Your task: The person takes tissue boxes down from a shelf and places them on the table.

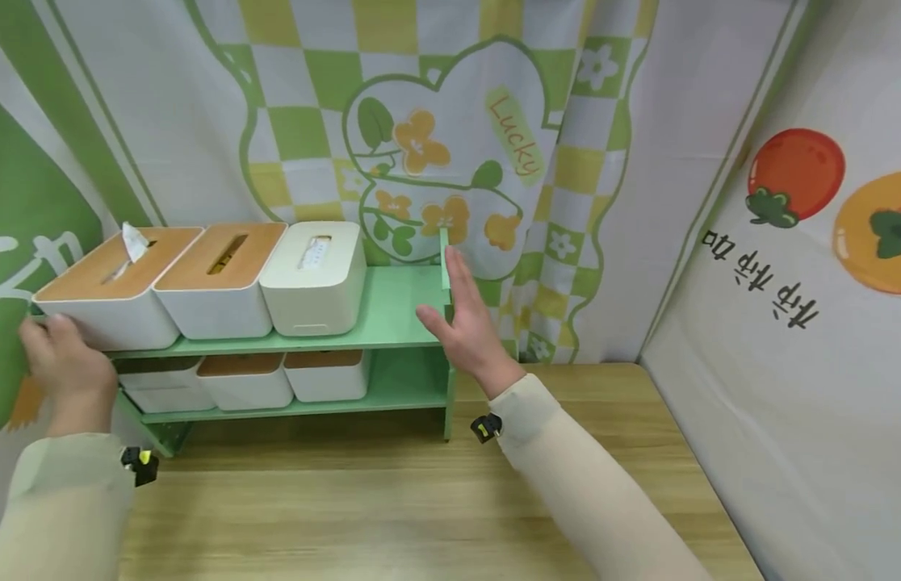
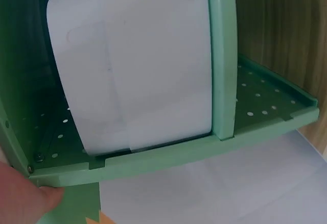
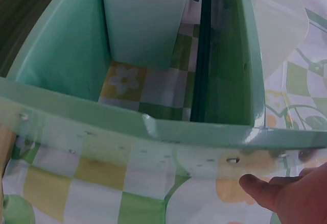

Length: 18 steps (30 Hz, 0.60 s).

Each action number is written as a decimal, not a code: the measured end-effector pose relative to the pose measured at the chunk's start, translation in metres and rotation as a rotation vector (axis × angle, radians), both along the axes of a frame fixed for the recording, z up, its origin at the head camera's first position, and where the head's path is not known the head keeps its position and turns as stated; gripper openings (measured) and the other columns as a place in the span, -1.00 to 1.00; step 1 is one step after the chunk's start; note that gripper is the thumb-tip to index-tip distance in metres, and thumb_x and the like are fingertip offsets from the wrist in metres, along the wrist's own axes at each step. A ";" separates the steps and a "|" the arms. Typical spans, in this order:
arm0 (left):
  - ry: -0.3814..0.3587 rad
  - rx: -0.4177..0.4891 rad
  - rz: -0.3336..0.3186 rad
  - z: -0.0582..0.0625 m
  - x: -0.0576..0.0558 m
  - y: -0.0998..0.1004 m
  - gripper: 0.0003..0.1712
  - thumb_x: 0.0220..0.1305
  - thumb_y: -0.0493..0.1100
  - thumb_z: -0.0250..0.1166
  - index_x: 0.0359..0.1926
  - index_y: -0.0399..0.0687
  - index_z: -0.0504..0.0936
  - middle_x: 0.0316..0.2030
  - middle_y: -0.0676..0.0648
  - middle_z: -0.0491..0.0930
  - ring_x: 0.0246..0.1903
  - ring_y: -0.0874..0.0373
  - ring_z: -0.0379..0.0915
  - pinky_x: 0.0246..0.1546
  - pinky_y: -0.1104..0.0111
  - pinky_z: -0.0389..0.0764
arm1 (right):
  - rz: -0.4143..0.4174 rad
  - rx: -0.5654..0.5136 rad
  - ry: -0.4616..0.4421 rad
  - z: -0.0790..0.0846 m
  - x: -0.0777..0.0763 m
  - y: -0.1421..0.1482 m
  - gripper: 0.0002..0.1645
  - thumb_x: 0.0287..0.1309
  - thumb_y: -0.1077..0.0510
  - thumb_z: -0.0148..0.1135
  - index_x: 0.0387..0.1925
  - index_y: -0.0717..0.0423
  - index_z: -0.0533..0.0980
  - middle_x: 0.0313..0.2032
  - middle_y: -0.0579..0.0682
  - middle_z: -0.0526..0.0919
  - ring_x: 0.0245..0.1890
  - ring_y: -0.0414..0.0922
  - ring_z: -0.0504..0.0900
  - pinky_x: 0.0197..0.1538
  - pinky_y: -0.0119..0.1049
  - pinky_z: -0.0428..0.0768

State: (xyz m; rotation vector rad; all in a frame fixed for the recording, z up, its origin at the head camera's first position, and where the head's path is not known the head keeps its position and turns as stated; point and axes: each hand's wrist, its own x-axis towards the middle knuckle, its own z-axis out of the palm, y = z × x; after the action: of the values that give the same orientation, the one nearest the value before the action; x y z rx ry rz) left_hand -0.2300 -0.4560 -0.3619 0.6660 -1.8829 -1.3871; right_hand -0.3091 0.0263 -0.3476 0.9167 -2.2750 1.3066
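Head cam's got a big checked cloth [image 1: 291, 121] across the back, green, yellow and white with "Lucky" printed on it, and below that a wood-grain counter [image 1: 349, 516]. Next down in size is the green shelf [image 1: 403, 307], a two-tier thing standing on the counter near the cloth, with a hand at each end.

Boxes sit toward its left side. Up top, left to right: a white box with a brown lid [image 1: 123, 319], another one like it [image 1: 214, 311] and a cream box [image 1: 316, 303] with a slot in its top. Three white boxes [image 1: 250, 391] line the lower tier.

Hands now. The left hand [image 1: 73, 367] is curled round the shelf's left end, right by the first box; left wrist cam has it at the frame corner. The right hand [image 1: 472, 331] has its fingers straight up and thumb out, alongside the right end panel. Can't tell whether the whole palm touches.

Smallest bit: a white tissue [image 1: 134, 242] poking out of the leftmost top box.
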 end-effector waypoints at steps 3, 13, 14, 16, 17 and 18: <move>0.050 0.000 0.022 0.002 -0.002 -0.001 -0.46 0.57 0.07 -0.36 0.50 0.34 0.01 0.50 0.16 -0.01 0.40 0.36 -0.17 0.33 0.49 -0.15 | 0.018 0.027 -0.016 0.003 -0.003 -0.004 0.10 0.26 -0.58 -0.17 0.60 -0.23 -0.28 0.56 -0.17 -0.29 0.50 -0.22 -0.24 0.39 0.15 0.02; 0.009 -0.073 0.087 0.016 -0.007 -0.015 -0.46 0.59 0.06 -0.37 0.45 0.17 0.21 0.42 -0.05 0.16 0.38 0.28 -0.03 0.34 0.42 -0.06 | -0.018 -0.021 -0.074 0.001 -0.010 -0.008 -0.24 0.51 -0.25 -0.19 0.58 -0.09 -0.01 0.55 0.06 -0.11 0.50 -0.07 -0.09 0.37 0.11 0.13; -0.001 -0.070 0.083 0.019 -0.007 -0.016 -0.46 0.59 0.07 -0.37 0.46 0.19 0.21 0.42 -0.03 0.15 0.38 0.28 -0.03 0.34 0.41 -0.05 | -0.020 -0.036 -0.072 -0.001 -0.011 -0.008 -0.27 0.53 -0.23 -0.22 0.56 -0.04 0.04 0.55 0.08 -0.09 0.50 -0.05 -0.06 0.37 0.09 0.15; -0.046 -0.058 0.069 0.025 -0.007 -0.018 -0.45 0.59 0.10 -0.38 0.47 0.25 0.18 0.44 0.02 0.11 0.39 0.29 -0.06 0.36 0.38 -0.05 | -0.020 -0.058 -0.070 -0.003 -0.014 -0.009 -0.30 0.55 -0.21 -0.28 0.52 0.06 0.13 0.54 0.10 -0.07 0.48 -0.02 -0.01 0.35 0.06 0.20; -0.076 -0.047 0.063 0.028 -0.007 -0.019 -0.46 0.59 0.12 -0.38 0.47 0.30 0.18 0.45 0.04 0.10 0.39 0.30 -0.06 0.36 0.37 -0.03 | -0.018 -0.065 -0.068 -0.004 -0.016 -0.010 -0.30 0.56 -0.20 -0.30 0.50 0.10 0.15 0.54 0.10 -0.06 0.48 -0.01 0.02 0.34 0.04 0.23; -0.097 -0.028 0.055 0.030 -0.007 -0.020 -0.46 0.58 0.13 -0.37 0.47 0.34 0.18 0.45 0.06 0.10 0.39 0.30 -0.05 0.36 0.37 -0.02 | -0.014 -0.071 -0.065 -0.006 -0.017 -0.010 -0.30 0.57 -0.19 -0.32 0.49 0.13 0.17 0.54 0.12 -0.06 0.47 0.00 0.04 0.32 0.04 0.25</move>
State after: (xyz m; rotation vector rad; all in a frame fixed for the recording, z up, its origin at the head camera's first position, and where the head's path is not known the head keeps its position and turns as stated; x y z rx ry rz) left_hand -0.2371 -0.4761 -0.3317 0.7778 -1.9405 -1.3121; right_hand -0.3259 0.0158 -0.3535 0.8442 -2.2637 1.4208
